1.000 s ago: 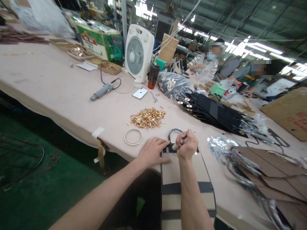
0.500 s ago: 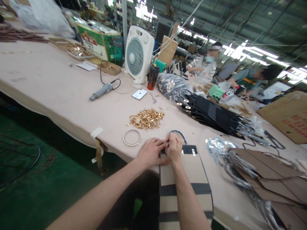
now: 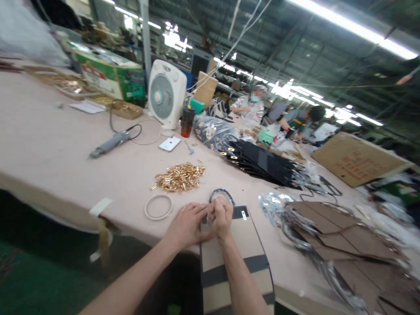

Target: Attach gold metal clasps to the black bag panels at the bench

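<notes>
A tan bag panel with black stripes [image 3: 243, 245] lies over the near table edge. My left hand [image 3: 187, 223] rests on its top left corner, fingers curled and pinched against my right hand [image 3: 222, 216]. My right hand is closed in a fist over the panel's black top band, gripping something small I cannot make out. A dark ring [image 3: 222, 193] lies just beyond my fingers. A small metal tab [image 3: 243, 214] sits on the black band to the right.
A pile of gold metal clips [image 3: 179, 177] and a white ring [image 3: 158, 207] lie left of my hands. Farther back are a powered screwdriver [image 3: 110, 142], phone [image 3: 169, 143], cup [image 3: 187, 122] and fan [image 3: 163, 93]. Black bags [image 3: 262, 162] and wrapped panels [image 3: 328, 227] fill the right. People work beyond.
My right hand moved left from the middle of the black band to meet my left hand at the corner. The view swung to the right and tilted up.
</notes>
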A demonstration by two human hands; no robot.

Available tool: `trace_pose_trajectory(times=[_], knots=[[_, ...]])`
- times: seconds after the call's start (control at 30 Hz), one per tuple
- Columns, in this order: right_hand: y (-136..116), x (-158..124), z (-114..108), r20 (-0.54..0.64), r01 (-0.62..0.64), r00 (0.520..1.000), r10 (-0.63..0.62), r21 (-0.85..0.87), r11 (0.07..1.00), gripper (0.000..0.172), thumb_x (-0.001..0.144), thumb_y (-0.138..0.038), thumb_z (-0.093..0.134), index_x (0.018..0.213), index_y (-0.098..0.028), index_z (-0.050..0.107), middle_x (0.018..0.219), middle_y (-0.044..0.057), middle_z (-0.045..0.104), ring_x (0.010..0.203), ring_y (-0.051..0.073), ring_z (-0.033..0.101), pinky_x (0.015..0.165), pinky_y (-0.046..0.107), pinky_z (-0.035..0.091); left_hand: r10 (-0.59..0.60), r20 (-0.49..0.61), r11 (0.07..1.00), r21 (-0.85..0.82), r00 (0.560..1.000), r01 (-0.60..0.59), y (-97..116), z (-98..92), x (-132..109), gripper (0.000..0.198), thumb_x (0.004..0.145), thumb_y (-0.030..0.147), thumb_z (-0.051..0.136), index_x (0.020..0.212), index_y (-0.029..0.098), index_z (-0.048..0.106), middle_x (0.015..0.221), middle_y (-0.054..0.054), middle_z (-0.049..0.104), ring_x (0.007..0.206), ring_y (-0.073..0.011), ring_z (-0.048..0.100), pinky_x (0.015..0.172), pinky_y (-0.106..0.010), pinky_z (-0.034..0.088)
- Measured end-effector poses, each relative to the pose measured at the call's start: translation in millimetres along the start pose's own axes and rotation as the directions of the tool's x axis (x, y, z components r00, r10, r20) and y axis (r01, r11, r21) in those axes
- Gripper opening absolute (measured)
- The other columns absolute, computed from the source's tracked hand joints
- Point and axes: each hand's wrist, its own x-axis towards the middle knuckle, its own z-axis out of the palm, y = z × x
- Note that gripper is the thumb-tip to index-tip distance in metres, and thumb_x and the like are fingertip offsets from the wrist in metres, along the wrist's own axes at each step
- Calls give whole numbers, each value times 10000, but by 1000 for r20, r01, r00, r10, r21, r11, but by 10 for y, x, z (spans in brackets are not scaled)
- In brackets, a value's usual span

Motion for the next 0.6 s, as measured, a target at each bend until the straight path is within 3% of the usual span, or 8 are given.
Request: trace_pose_trajectory(times=[0.13,0.3,0.43,0.5,0.6], knots=[[-47,27,4,-68,110,992,-106,60,992,493,1001,-489,503,585,-228,461,488,-56,403,418,96,335,454,262,309,28,29,998,55,999,-30,-44,48,65,628,776,357,795,1367,283,595,1400,-68,653,1264,-312,569,1099,-474,448],[126,-18,-23,-80,-53,995,57,54,997,493,944,-543,583,597,-220,447,481,-64,421,432,85,349,441,235,300,71,34,993,95,997,-74,-52,80,113,539,811,402,759,1321,285,626,1331,-81,684,1199,-327,609,1032,-478,502],[52,-149,-321,-165,-89,979,117,167,982,480,939,-558,587,623,-211,483,447,-75,417,368,73,314,371,213,238,80,24,989,127,997,-82,-107,127,125,639,864,527,716,1428,268,563,1404,-95,653,1263,-327,585,1084,-496,476],[-89,-233,-616,-310,-43,945,106,204,978,461,938,-555,583,647,-209,490,453,-78,423,362,74,314,355,201,222,60,32,988,142,998,-64,-124,140,113,697,866,583,705,1455,247,543,1430,-111,636,1290,-332,566,1101,-508,461],[-314,-274,-1189,-619,60,786,3,81,995,440,917,-540,613,664,-209,471,479,-92,422,380,68,337,363,180,250,34,56,989,144,998,-42,-104,138,87,739,857,598,716,1465,222,530,1438,-124,623,1313,-330,540,1117,-512,444]])
